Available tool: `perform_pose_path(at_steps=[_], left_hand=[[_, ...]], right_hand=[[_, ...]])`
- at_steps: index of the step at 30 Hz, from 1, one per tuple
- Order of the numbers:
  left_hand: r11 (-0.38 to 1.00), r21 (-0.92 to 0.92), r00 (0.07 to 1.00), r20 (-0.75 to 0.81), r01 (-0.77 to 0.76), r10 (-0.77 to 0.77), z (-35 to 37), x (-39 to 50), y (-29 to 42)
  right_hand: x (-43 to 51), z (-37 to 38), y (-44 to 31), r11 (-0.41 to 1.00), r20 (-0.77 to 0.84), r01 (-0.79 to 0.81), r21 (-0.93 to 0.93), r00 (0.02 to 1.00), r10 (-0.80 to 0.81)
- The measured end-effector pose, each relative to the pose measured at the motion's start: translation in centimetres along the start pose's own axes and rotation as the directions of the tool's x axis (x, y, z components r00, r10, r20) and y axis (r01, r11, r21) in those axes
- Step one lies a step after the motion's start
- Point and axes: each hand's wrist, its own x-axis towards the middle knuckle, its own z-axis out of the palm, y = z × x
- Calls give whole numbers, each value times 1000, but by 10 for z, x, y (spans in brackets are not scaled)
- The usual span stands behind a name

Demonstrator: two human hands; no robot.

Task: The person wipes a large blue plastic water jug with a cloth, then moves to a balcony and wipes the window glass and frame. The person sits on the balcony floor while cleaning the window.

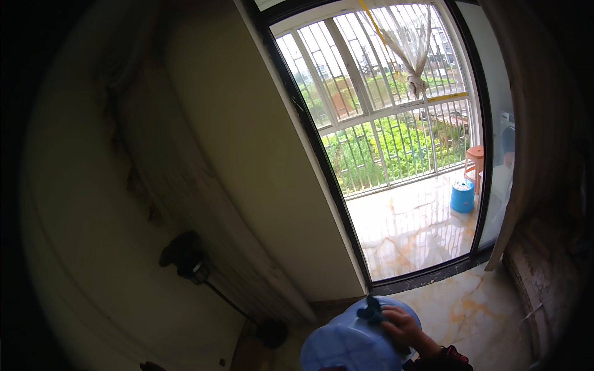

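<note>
My right hand (401, 327) has its fingers closed on a dark green cloth (370, 314), which is bunched up with one end sticking upward. Hand and cloth rest against a pale blue plastic stool or chair (338, 345) at the bottom of the view. Two rounded parts of the blue plastic show, one nearer and one farther; its lower portion is cut off by the frame. A dark patterned sleeve covers my right wrist. My left hand is out of view.
Ahead, a dark-framed doorway (325, 153) opens onto a marble-patterned floor (394, 241) with barred windows. A blue stool (462, 197) and an orange stool (474, 162) stand there. Left are a long curtain (185, 176) and a dark pole-like stand (229, 299); furniture (524, 297) edges the right.
</note>
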Motion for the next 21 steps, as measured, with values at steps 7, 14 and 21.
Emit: perform_pose_path(at_steps=[7,14,21], left_hand=[[966,182,979,-48,-184,196,17,48,4],[983,90,987,-2,-159,160,3,72,-8],[991,-118,998,20,57,-55,-42,96,-38]], right_hand=[[1,-44,47,986,-80,-161,-37,984,158],[7,-36,52,997,67,-18,78,998,13],[33,-9,90,960,-134,-205,-191,974,181]])
